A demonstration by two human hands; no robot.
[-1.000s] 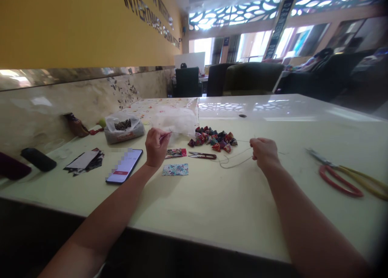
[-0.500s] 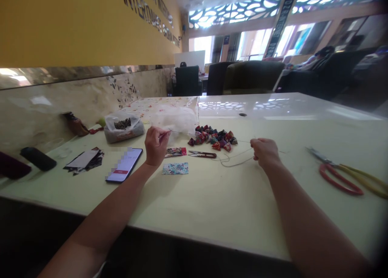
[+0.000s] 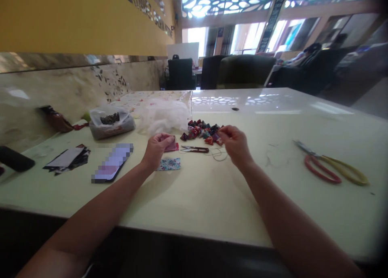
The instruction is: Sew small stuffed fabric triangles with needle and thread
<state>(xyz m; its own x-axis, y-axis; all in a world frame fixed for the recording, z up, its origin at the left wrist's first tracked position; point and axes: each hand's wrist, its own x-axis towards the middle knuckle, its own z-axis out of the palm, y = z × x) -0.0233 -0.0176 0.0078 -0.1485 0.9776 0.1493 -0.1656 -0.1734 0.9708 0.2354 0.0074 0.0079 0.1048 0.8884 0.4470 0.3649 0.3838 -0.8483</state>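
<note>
My left hand (image 3: 156, 148) is closed in a pinch on a small folded piece of mauve fabric (image 3: 170, 145). A red-edged patterned fabric piece (image 3: 177, 147) lies just behind it, partly hidden. Under that hand, a blue floral fabric piece (image 3: 169, 164) rests flat. My right hand (image 3: 235, 142) is pinched by the pile of stuffed patterned fabric triangles (image 3: 201, 130), on grey thread (image 3: 218, 154) that loops on the table below; whether a needle is in the fingers cannot be seen. Thread snips (image 3: 195, 149) lie between the hands.
Large scissors (image 3: 323, 169) with red and yellow handles lie at right. At left are a phone (image 3: 117, 161), fabric scraps (image 3: 68, 156), a dark cylinder (image 3: 16, 159) and a plastic bag (image 3: 113, 128). White stuffing (image 3: 163, 116) sits behind my left hand. A person (image 3: 307, 53) sits far back.
My right hand has moved left and up, toward the fabric pile, and the thread between the hands no longer looks stretched. The mauve fabric in my left hand now shows. The view has shifted slightly.
</note>
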